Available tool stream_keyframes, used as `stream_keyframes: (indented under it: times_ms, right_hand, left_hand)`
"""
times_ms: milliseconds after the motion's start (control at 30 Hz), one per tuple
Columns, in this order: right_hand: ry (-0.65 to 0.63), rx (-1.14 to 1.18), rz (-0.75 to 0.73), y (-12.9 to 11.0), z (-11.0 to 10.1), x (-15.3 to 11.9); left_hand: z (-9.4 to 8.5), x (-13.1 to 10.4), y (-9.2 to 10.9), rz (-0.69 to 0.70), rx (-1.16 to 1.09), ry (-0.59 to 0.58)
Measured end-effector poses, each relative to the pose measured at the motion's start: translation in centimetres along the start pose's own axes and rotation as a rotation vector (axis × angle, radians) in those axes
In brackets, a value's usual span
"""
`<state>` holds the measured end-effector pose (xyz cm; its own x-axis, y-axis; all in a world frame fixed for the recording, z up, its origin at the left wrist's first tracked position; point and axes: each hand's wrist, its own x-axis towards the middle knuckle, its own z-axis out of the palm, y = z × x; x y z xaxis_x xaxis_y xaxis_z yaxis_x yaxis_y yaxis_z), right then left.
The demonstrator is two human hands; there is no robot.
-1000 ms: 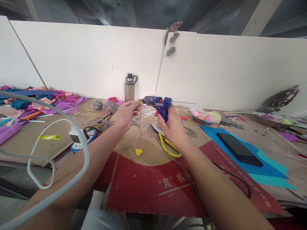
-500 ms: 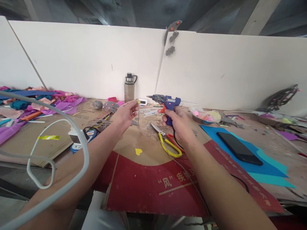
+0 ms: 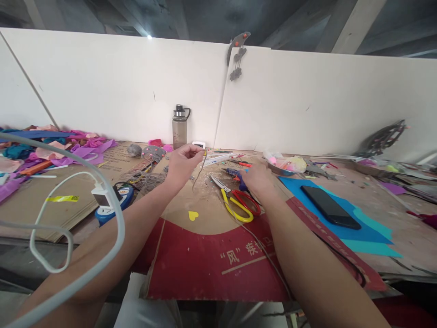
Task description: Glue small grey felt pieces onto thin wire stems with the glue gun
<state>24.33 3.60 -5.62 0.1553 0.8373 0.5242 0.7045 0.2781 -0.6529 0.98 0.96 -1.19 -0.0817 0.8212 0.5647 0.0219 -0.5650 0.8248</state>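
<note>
My left hand [image 3: 185, 165] is closed in a pinch on a small yellow piece [image 3: 205, 153], with a thin grey cord [image 3: 198, 176] hanging from it. The blue glue gun [image 3: 236, 174] is down at the tabletop, and my right hand [image 3: 258, 178] is closed at its handle, partly hiding it. Just in front of the glue gun lie scissors [image 3: 240, 205] with one yellow and one red handle, blades pointing away to the left. A yellow paper heart [image 3: 193, 215] rests flat on the cardboard [image 3: 205, 255] between my arms.
A black phone [image 3: 329, 207] lies on blue sheets [image 3: 355, 232] at right. Behind them is a dish of bright materials [image 3: 287, 165]. A bottle [image 3: 179, 127] stands by the white board. At left are felt scraps [image 3: 68, 146], a charger on a blue reel [image 3: 114, 205], and a white cable [image 3: 120, 228] crossing close in front.
My right hand has lowered the glue gun from mid-air to the table behind the scissors. My left hand has shifted slightly right and down with the yellow piece and cord.
</note>
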Motion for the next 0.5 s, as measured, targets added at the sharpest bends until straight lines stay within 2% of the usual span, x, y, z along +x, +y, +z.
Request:
stream_keyframes:
  times_ms: [67,100,167,200,267,333,400,500]
  right_hand:
    - [0.060,0.029,0.016,-2.0,0.2,-0.5]
    - [0.060,0.142,0.035,-3.3,0.5,-1.0]
    - [-0.026,0.540,0.033,-6.1,1.3,-2.2]
    - [-0.143,0.711,0.018,-7.3,1.7,-2.8]
    - [-0.232,0.906,0.033,-9.0,2.4,-3.8]
    - [-0.229,0.911,0.055,-9.6,2.8,-4.3]
    - [-0.150,0.784,0.045,-9.4,2.7,-4.3]
    - [-0.024,0.603,-0.056,-8.9,2.1,-4.0]
  left_hand:
    - [0.2,-0.4,0.3,0.040,0.061,0.012]
    - [0.3,-0.6,0.4,0.056,0.075,0.017]
    - [0.6,-0.9,0.6,0.079,0.084,0.018]
    - [0.7,-1.0,0.7,0.084,0.083,0.018]
    - [0.9,-1.2,0.8,0.090,0.091,0.013]
    - [1.1,-1.4,0.8,0.090,0.116,-0.007]
    - [1.2,-1.5,0.9,0.076,0.142,-0.031]
    - [1.4,-1.6,1.0,0.014,0.145,-0.059]
